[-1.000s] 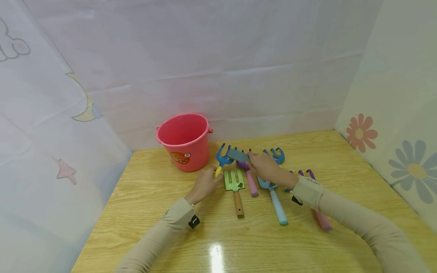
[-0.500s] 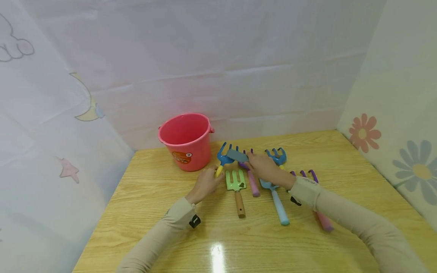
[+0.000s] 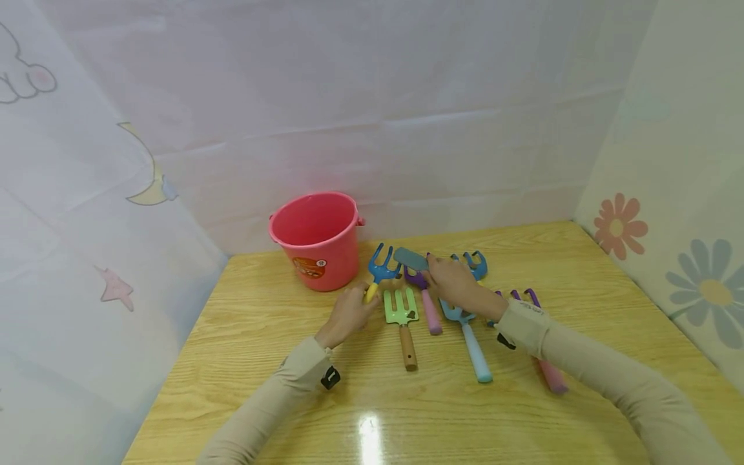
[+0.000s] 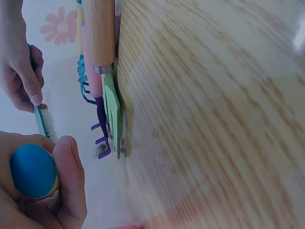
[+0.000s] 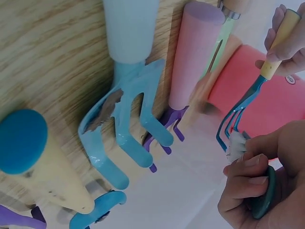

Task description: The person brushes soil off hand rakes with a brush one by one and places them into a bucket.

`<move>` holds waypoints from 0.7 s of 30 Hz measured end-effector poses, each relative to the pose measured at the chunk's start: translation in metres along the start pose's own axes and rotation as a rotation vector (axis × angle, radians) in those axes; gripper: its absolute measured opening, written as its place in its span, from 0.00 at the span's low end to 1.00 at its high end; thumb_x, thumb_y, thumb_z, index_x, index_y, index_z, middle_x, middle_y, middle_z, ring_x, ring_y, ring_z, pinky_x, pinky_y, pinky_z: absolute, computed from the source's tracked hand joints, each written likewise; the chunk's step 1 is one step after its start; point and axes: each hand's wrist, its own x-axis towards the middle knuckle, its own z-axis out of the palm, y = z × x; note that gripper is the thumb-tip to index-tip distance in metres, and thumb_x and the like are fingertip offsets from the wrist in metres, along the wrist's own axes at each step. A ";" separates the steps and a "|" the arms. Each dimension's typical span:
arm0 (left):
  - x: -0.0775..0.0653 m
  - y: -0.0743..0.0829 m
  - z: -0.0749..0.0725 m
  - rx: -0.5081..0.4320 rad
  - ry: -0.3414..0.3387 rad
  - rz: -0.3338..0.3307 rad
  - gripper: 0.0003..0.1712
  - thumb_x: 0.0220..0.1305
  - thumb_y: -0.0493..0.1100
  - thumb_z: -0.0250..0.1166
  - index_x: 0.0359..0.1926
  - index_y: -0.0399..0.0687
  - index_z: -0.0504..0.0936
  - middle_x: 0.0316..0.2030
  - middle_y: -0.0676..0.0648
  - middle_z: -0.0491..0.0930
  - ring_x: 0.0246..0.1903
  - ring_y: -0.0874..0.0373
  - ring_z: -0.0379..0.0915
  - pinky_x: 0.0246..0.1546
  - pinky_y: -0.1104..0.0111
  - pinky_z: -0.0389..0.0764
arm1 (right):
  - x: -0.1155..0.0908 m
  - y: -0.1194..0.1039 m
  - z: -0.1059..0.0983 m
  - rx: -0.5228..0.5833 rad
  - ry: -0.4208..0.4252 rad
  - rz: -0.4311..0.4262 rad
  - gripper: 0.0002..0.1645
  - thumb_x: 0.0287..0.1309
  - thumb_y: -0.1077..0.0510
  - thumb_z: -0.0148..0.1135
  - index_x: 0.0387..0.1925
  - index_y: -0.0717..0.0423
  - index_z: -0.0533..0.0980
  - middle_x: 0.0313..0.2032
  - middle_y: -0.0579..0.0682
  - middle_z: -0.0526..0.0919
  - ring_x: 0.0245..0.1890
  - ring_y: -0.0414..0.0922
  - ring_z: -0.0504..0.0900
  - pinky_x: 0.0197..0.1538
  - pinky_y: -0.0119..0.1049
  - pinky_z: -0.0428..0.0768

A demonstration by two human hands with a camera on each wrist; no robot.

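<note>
My left hand (image 3: pixel 349 313) grips the yellow handle of a small blue hand rake (image 3: pixel 383 270), its tines pointing away from me beside the bucket. In the left wrist view the handle's blue butt end (image 4: pixel 33 171) pokes out of the fist. My right hand (image 3: pixel 456 282) holds a grey-green scrub brush (image 3: pixel 410 259); its white bristles (image 5: pixel 236 145) sit right at the rake's tines in the right wrist view. Below the hands lie a light green fork (image 3: pixel 401 314) with a wooden handle, a purple rake (image 3: pixel 431 314) with a pink handle, and a light blue rake (image 3: pixel 476 352).
A pink bucket (image 3: pixel 331 261) stands at the back left of the wooden table (image 3: pixel 261 413). Another blue rake (image 3: pixel 478 266) and a second purple one with a pink handle (image 3: pixel 551 376) lie to the right, partly behind my arm. Brown dirt (image 5: pixel 106 112) marks the light blue rake.
The brush has shifted slightly right and away from me, uncovering more of the blue rake's tines. My left hand keeps its grip and has hardly moved.
</note>
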 end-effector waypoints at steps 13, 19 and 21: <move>0.001 -0.001 0.000 0.053 0.018 0.031 0.16 0.72 0.45 0.58 0.40 0.32 0.77 0.21 0.48 0.74 0.08 0.64 0.71 0.10 0.71 0.73 | 0.000 0.001 0.003 -0.015 -0.033 -0.006 0.18 0.70 0.57 0.58 0.46 0.71 0.75 0.19 0.49 0.72 0.14 0.42 0.71 0.15 0.32 0.69; 0.001 0.000 -0.001 0.017 0.005 0.019 0.14 0.72 0.45 0.58 0.39 0.35 0.76 0.20 0.47 0.74 0.08 0.62 0.71 0.09 0.69 0.73 | -0.001 0.002 0.001 -0.007 -0.066 0.004 0.22 0.71 0.56 0.56 0.52 0.74 0.73 0.21 0.50 0.74 0.14 0.41 0.71 0.15 0.32 0.68; 0.001 0.000 -0.002 0.016 0.005 0.016 0.12 0.72 0.44 0.58 0.37 0.38 0.76 0.20 0.48 0.73 0.08 0.62 0.71 0.09 0.69 0.73 | -0.002 0.002 0.000 -0.016 -0.078 0.004 0.23 0.71 0.56 0.56 0.54 0.75 0.72 0.20 0.50 0.74 0.12 0.40 0.71 0.14 0.31 0.66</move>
